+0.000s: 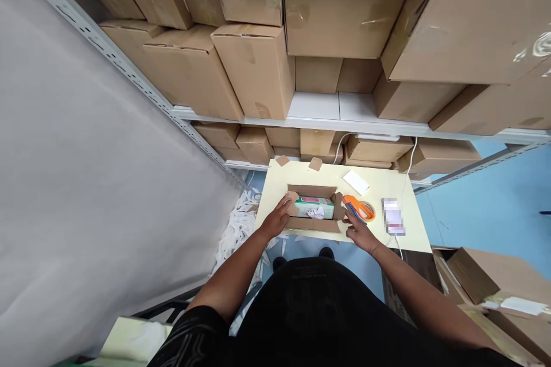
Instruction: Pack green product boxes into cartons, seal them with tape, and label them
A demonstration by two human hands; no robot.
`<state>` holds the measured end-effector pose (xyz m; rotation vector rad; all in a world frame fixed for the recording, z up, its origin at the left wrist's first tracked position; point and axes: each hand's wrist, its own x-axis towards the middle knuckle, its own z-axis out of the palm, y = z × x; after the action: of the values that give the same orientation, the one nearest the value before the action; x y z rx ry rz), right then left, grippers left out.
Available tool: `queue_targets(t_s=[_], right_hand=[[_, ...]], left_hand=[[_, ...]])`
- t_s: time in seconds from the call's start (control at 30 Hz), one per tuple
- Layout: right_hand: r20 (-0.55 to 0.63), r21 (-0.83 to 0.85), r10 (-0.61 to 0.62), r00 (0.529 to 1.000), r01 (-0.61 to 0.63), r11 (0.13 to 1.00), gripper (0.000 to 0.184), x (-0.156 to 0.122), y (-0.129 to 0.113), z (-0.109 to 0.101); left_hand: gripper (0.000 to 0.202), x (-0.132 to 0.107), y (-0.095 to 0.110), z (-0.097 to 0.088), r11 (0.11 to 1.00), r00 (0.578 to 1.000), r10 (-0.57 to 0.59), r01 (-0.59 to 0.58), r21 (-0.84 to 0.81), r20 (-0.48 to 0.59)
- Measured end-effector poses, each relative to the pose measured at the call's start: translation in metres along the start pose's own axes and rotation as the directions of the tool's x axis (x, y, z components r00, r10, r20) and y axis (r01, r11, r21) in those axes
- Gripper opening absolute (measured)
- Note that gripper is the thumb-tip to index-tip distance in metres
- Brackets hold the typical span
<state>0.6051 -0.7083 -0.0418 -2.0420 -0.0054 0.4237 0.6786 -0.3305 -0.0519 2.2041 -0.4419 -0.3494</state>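
Observation:
A small cardboard box (313, 225) lies on the pale table with its flaps folded out. Inside it sits a green and white package (303, 207) with a pink stripe, and crumpled white paper (316, 213) rests on that. My left hand (276, 219) touches the box's left end flap, fingers stretched out. At the right end flap is my right hand (359, 232), its fingers apart and pointing at the box; whether they touch the flap I cannot tell. Just beyond those fingers lies an orange tape dispenser (353, 204) with a roll of tape.
A white card-like item (356, 182) and a blurred phone-like object (393, 217) with a cable lie on the table (379, 175). Cardboard scraps (315, 164) are at its far edge. Shelves of boxes (253, 63) rise behind. Paper strips (235, 229) cover the floor at left; open cartons (495, 275) stand right.

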Motion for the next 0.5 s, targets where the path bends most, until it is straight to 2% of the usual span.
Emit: queue_targets(t_s=[0.1,0.2,0.37,0.5], right_hand=[[0.06,-0.288,-0.188,0.98,0.198,0.937,0.098,0.001,0.005,0.005],[0.011,-0.405,-0.256,0.967,0.238,0.883,0.095,0.011,0.002,0.018],[-0.142,-0.395,-0.289,0.947,0.213,0.894,0.065,0.021,-0.01,0.029],[-0.24,-0.304,-0.21,0.948,0.132,0.943,0.051,0.027,-0.026,0.033]], left_hand=[[0.059,0.001,-0.002,0.001,1.0,1.0,-0.023,0.022,-0.018,-0.011],[0.059,0.002,0.0,0.0,0.997,0.999,-0.044,0.043,-0.06,-0.019],[0.056,0.002,0.004,-0.002,0.981,0.995,-0.088,0.08,-0.176,-0.04],[0.041,0.012,0.011,-0.011,0.949,0.977,-0.167,0.124,-0.289,-0.129]])
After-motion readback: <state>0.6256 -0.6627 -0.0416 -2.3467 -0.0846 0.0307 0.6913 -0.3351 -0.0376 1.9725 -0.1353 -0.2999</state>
